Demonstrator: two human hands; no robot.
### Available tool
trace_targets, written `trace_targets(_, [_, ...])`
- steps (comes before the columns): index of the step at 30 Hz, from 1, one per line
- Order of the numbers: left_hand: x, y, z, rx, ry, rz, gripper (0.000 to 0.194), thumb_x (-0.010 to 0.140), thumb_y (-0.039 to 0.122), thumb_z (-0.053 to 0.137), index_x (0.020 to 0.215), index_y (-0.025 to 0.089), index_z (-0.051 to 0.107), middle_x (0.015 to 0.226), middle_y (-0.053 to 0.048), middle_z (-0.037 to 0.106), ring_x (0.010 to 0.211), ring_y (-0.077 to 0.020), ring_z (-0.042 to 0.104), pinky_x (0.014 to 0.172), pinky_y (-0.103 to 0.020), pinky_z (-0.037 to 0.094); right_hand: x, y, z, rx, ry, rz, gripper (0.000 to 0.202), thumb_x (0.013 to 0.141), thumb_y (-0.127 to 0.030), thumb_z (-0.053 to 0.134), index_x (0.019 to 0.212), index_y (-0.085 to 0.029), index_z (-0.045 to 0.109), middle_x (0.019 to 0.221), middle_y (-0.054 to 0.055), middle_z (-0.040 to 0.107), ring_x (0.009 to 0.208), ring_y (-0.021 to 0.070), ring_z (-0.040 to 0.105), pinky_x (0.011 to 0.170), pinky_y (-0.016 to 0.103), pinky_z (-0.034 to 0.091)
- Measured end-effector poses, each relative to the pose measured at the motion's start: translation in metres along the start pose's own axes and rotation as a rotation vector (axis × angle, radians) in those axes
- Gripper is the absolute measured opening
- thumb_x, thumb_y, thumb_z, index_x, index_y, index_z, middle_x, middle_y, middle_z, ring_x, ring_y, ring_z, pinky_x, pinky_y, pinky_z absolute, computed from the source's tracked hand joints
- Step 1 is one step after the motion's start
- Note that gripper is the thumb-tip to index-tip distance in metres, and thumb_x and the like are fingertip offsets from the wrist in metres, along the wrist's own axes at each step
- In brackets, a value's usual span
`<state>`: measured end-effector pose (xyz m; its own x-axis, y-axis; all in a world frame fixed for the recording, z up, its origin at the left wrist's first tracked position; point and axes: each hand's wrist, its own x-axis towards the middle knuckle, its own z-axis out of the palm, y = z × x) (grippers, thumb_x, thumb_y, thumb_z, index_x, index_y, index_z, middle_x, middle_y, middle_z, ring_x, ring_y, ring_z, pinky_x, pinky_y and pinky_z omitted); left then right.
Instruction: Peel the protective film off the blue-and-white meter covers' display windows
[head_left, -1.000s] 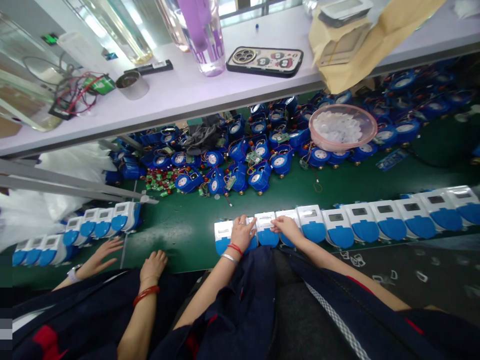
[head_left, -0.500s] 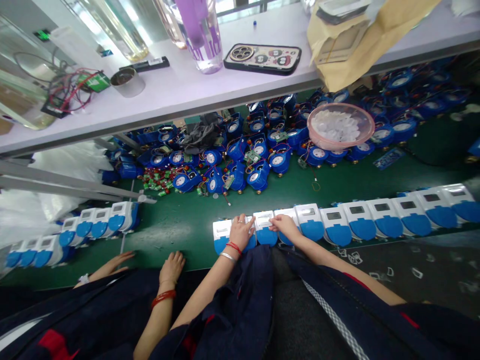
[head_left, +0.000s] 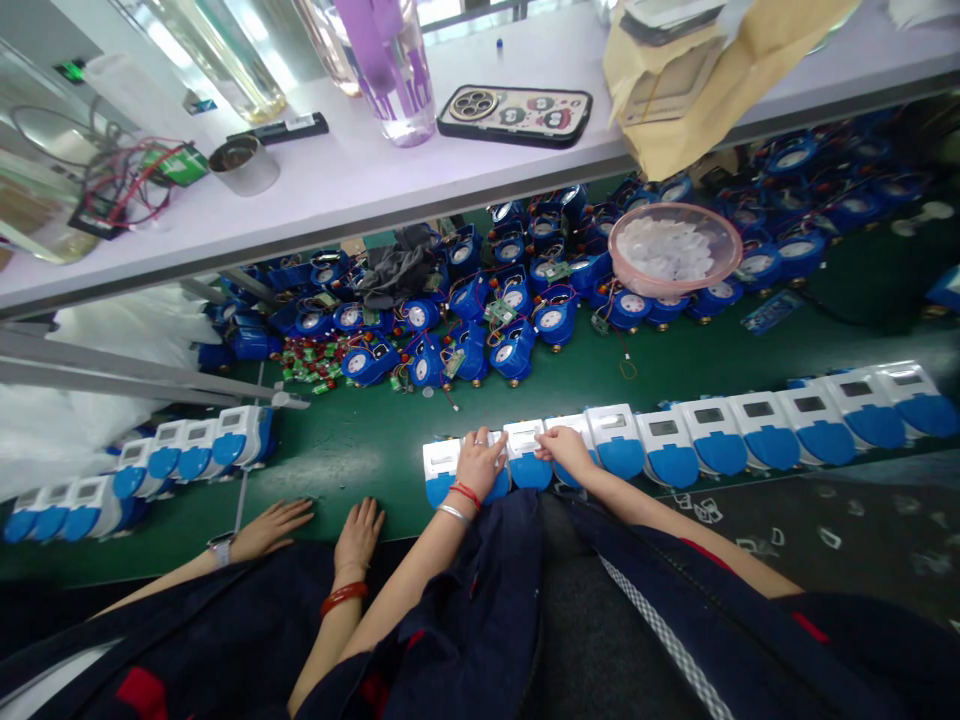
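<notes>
Lidded white-and-blue plastic meters [head_left: 667, 447], centre-right; round-dialled blue plastic meters [head_left: 554, 318], mid-frame, apparently unfinished.
Left hand [head_left: 478, 468] fingers spread — right hand [head_left: 568, 450] pinching (can't tell what).

The other person's left hand [head_left: 270, 527] has slid to the right. A second ago it was by the white and blue boxes [head_left: 196, 455]; now it lies past the thin line [head_left: 241, 500] on the green table [head_left: 337, 435]. The other person's right hand [head_left: 358, 540] went right too, its fingers now straighter and wider apart, closer to the worker's own left hand [head_left: 480, 466]. The whole view slid a bit left.
</notes>
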<state>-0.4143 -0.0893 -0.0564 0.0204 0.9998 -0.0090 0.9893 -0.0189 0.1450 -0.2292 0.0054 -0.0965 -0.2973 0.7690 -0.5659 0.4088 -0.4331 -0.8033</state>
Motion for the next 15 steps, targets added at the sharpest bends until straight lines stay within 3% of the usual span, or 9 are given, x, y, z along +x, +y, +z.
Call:
trace_targets(5, [-0.001,-0.001,0.002,-0.005,0.003,0.009,0.046,0.085,0.028,0.051,0.132,0.030,0.047,0.120,-0.010,0.045,0.102,-0.0255,0.042,0.092,-0.041,0.038,-0.002,-0.001,0.002,-0.093,0.017,-0.026,0.025,0.083,-0.036,0.058,0.076,-0.012,0.063,0.068,0.009,0.071,0.061,0.0166,0.067,0.057,0.022,0.052])
trace_targets(10, [0.001,0.000,0.003,-0.003,-0.015,-0.006,0.048,0.085,0.028,0.051,0.132,0.029,0.046,0.121,-0.011,0.045,0.105,-0.0258,0.042,0.092,-0.041,0.039,0.002,-0.013,0.000,-0.425,-0.022,-0.056,0.037,0.089,-0.039,0.048,0.073,-0.010,0.065,0.068,0.011,0.071,0.061,0.0169,0.067,0.060,0.023,0.051])
trace_targets(13, [-0.003,0.007,0.006,-0.004,-0.009,-0.028,0.049,0.085,0.026,0.050,0.133,0.028,0.044,0.124,-0.012,0.045,0.107,-0.0268,0.042,0.091,-0.042,0.040,0.006,-0.027,-0.007,-0.635,-0.001,-0.087,0.037,0.083,-0.043,0.058,0.069,-0.009,0.066,0.073,0.017,0.070,0.074,0.0241,0.068,0.070,0.029,0.050])
trace_targets(15, [-0.010,0.013,0.008,-0.005,-0.002,-0.027,0.051,0.085,0.023,0.049,0.135,0.028,0.042,0.126,-0.012,0.044,0.108,-0.0272,0.043,0.090,-0.042,0.041,0.005,-0.037,-0.011,-0.897,0.030,-0.164,0.039,0.082,-0.045,0.059,0.078,-0.008,0.068,0.083,0.021,0.069,0.086,0.0287,0.066,0.076,0.033,0.048])
